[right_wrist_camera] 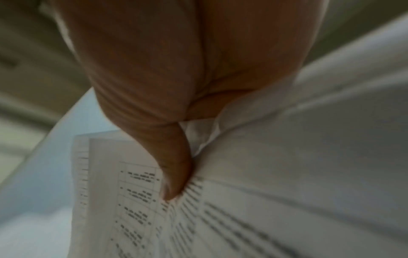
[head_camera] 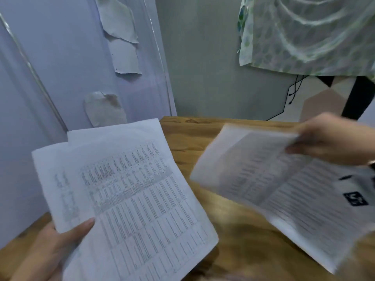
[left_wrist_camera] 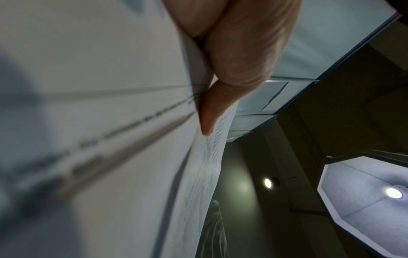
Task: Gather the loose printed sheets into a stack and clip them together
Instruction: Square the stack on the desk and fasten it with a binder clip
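My left hand (head_camera: 56, 246) grips a bundle of printed sheets (head_camera: 129, 199) at its lower left edge, thumb on top, above the wooden table (head_camera: 239, 236). The sheets are fanned, not squared; a second sheet's corner shows behind. In the left wrist view the thumb (left_wrist_camera: 212, 111) presses on those sheets (left_wrist_camera: 110, 122). My right hand (head_camera: 332, 142) pinches another blurred printed sheet (head_camera: 269, 179) at its far right edge, lifted over the table. The right wrist view shows the thumb (right_wrist_camera: 174, 171) on that sheet (right_wrist_camera: 264, 200). No clip is visible.
A wall with peeling paint (head_camera: 119, 47) rises behind the table on the left. A patterned cloth (head_camera: 308, 33) hangs at the upper right over a black frame (head_camera: 355, 96) and cable. A dark label (head_camera: 355, 198) shows under the right sheet.
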Available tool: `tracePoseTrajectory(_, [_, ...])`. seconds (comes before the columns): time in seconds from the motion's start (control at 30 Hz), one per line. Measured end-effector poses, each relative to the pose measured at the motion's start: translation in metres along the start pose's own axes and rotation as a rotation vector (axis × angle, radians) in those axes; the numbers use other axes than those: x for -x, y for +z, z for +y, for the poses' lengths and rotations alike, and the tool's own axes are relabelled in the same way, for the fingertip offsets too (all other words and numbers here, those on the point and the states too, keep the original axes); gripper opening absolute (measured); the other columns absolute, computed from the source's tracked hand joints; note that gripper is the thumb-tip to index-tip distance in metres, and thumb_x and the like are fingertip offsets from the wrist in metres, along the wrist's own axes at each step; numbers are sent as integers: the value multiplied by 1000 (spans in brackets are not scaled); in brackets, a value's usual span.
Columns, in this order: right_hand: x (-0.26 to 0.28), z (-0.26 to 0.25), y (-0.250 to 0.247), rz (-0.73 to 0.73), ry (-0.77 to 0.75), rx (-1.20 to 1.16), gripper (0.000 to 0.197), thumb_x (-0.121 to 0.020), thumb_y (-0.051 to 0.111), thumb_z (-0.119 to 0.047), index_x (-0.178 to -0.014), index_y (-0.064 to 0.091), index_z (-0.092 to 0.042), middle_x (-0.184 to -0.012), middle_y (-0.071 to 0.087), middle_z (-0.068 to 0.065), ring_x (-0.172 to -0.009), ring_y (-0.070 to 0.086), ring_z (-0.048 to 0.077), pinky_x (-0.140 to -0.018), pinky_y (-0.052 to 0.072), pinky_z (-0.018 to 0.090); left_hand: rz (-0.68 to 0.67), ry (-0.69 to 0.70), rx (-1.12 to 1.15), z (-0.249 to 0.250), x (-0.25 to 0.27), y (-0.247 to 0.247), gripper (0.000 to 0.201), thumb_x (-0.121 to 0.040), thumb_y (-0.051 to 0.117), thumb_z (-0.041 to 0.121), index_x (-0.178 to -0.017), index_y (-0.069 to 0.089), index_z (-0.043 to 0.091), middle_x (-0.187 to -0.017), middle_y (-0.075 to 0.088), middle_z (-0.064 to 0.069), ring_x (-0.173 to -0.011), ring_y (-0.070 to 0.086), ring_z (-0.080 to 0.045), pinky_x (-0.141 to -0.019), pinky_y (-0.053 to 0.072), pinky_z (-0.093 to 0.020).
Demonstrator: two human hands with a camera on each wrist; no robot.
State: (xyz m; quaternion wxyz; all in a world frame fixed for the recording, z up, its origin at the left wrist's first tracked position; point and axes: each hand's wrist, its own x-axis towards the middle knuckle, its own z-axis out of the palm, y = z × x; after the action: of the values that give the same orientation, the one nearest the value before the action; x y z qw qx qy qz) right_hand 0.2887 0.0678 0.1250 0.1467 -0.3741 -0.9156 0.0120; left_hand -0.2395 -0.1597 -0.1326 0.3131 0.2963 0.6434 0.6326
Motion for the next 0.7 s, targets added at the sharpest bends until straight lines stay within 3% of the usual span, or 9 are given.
tracePoseTrajectory(0.07, [19, 1, -31, 144, 55, -238, 18, -72, 76, -33, -90, 74, -38, -70, 71, -27, -66, 65, -13, -62, 50, 10, -127, -39, 193, 55, 25, 67, 51, -80, 82, 5, -130, 70, 4, -124, 80, -19, -110, 78, -43, -85, 62, -66])
tracePoseTrajectory(0.13, [23, 15, -36, 210, 147, -527, 19, -69, 78, -31, -87, 78, -27, -76, 78, -3, -68, 73, 8, -69, 56, 26, -286, -47, 314, 80, 41, 113, 49, -81, 63, -7, -129, 72, 0, -120, 80, -21, -104, 79, -42, -80, 66, -54])
tracePoseTrajectory(0.2, [21, 23, -16, 174, 280, -821, 16, -71, 76, -17, -84, 77, -7, -88, 76, 18, -72, 74, 30, -71, 60, 38, -366, -59, 385, 91, 51, 154, 52, -78, 59, -9, -128, 73, -1, -122, 79, -23, -104, 79, -41, -76, 69, -48])
tracePoseTrajectory(0.3, [23, 7, 37, 161, 496, -1186, 28, -78, 69, -9, -103, 69, 5, -101, 74, 23, -74, 75, 26, -62, 62, 34, -457, -108, 396, 80, 52, 200, 68, -66, 90, 2, -131, 70, -5, -131, 73, -31, -113, 73, -52, -84, 67, -55])
tracePoseTrajectory(0.4, [37, -3, 91, 240, 643, -1442, 22, -89, 62, -1, -110, 66, 0, -100, 75, 19, -73, 75, 26, -62, 62, 37, -595, -110, 302, 76, 60, 241, 101, -32, 112, 25, -120, 75, -7, -123, 76, -33, -106, 76, -51, -80, 68, -57])
tracePoseTrajectory(0.47, [52, -2, 114, 288, 688, -1541, 28, -87, 63, -1, -115, 63, -2, -102, 75, 20, -79, 75, 31, -63, 62, 41, -664, -93, 230, 77, 67, 262, 79, -37, 108, 24, -107, 82, -3, -114, 79, -30, -97, 81, -42, -72, 68, -47])
tracePoseTrajectory(0.53, [66, 3, 127, 353, 687, -1592, 37, -81, 67, -5, -117, 60, -3, -108, 73, 21, -85, 74, 34, -69, 62, 46, -705, -82, 174, 78, 74, 279, 57, -53, 98, 26, -103, 84, 2, -113, 80, -28, -99, 81, -40, -77, 67, -47])
tracePoseTrajectory(0.63, [80, 12, 127, 535, 655, -1514, 70, -56, 89, -22, -115, 54, -8, -111, 71, 21, -92, 72, 38, -75, 60, 53, -726, -55, 159, 83, 81, 296, 48, -64, 93, 24, -107, 84, 5, -117, 80, -26, -107, 79, -42, -87, 65, -50])
tracePoseTrajectory(0.7, [85, 14, 113, 665, 585, -1425, 81, -48, 94, -30, -116, 52, -18, -107, 73, 15, -92, 73, 35, -74, 60, 53, -723, -1, 148, 94, 80, 305, 31, -71, 84, 12, -101, 87, 6, -111, 82, -24, -99, 82, -36, -78, 67, -44])
